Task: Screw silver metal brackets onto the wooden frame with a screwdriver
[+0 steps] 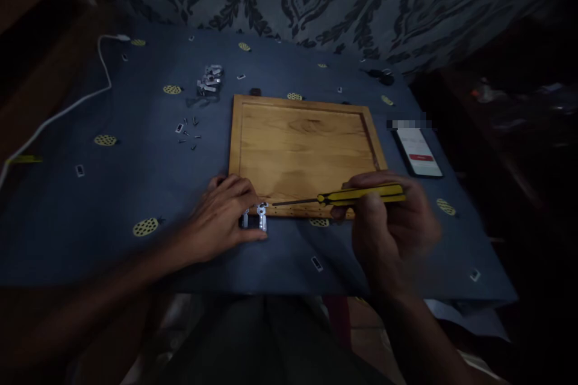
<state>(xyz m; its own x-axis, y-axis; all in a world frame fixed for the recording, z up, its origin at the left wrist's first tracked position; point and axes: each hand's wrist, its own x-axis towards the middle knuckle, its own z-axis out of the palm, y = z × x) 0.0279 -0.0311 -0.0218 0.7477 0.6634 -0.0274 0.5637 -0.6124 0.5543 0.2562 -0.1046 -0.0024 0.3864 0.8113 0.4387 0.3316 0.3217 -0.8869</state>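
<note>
- Two bare hands, both yours, work at the near edge of a wooden panel (311,144) with a raised frame, lying flat on a blue cloth-covered table (135,186) in dim light.
- Your left hand (226,207) grasps what looks like a metal hinge (262,221) towards the left end of that edge, thumb on the side nearest you, fingers bent over the frame. This grip likely stops the piece from sliding.
- Your right hand (392,225) is wrapped around the yellow handle of a screwdriver (347,196), thumb pressed against it, probably for control. The shaft points left, nearly level, its tip just beside the hinge; whether they touch is hard to tell.
- The panel's long side faces you, which seems to let both hands meet there without stretching.
- Loose screws (195,121) lie scattered left of the panel, with more silver hinges (211,79) clustered farther back, seemingly within reach yet out of the way.
- A phone (419,153) lies screen up, right of the panel, apart from your right hand.
</note>
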